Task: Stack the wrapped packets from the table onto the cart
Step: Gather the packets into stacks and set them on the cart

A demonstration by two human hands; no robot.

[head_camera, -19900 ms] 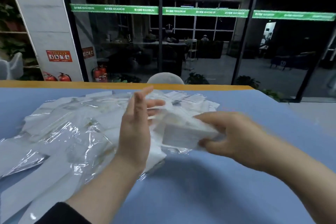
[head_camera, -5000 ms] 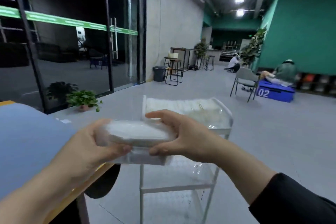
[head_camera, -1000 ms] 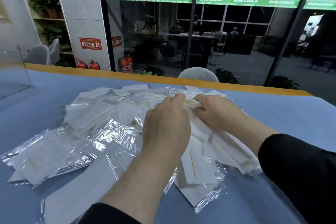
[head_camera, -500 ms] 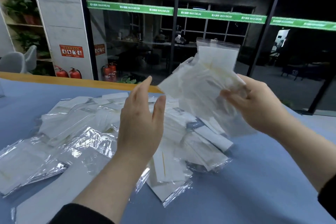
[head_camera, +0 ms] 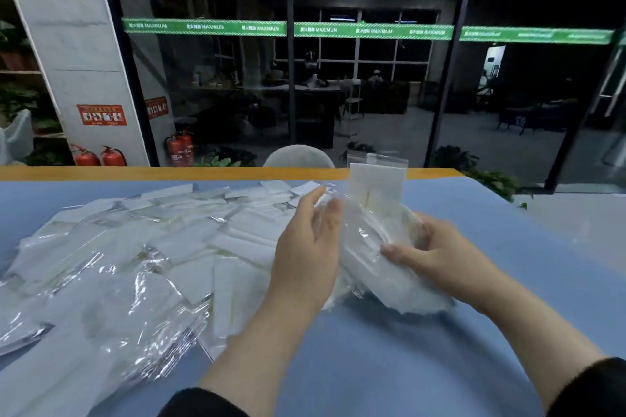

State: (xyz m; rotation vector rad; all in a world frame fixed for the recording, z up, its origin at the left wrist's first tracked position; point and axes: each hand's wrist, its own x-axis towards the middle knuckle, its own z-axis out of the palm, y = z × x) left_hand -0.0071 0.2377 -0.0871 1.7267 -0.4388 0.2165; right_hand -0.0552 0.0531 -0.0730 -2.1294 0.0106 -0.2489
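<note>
Since 0.5 s ago you've dropped the bundle from head height down to just above the table (head_camera: 389,349), and your left hand has closed in against it.

Near: your right hand (head_camera: 437,254) grips the bundle of packets (head_camera: 379,247) from the right side, thumb on top and fingers curled underneath it. Your left hand (head_camera: 306,247) sits flat against the bundle's left side, fingers straight and close together, pressing rather than gripping. 1 packet (head_camera: 377,183) sticks up above the others, misaligned.

Mid: the loose pile of wrapped packets (head_camera: 135,247) covers the left half of the table, touching your left wrist area. Plenty left to move.

Far: orange table edge, a chair back (head_camera: 298,156) just behind it, then a glass wall with fire extinguishers (head_camera: 179,147) at its foot. The cart isn't in view.

Step, as I read it: squaring up a handful before carrying it over. The task looks far from done, given the pile.

Next: push that raised packet down flush and get both hands clamped on the ends before you turn toward the cart. The film looks slick, so a loose bundle will likely fan out or shed packets on the way.
</note>
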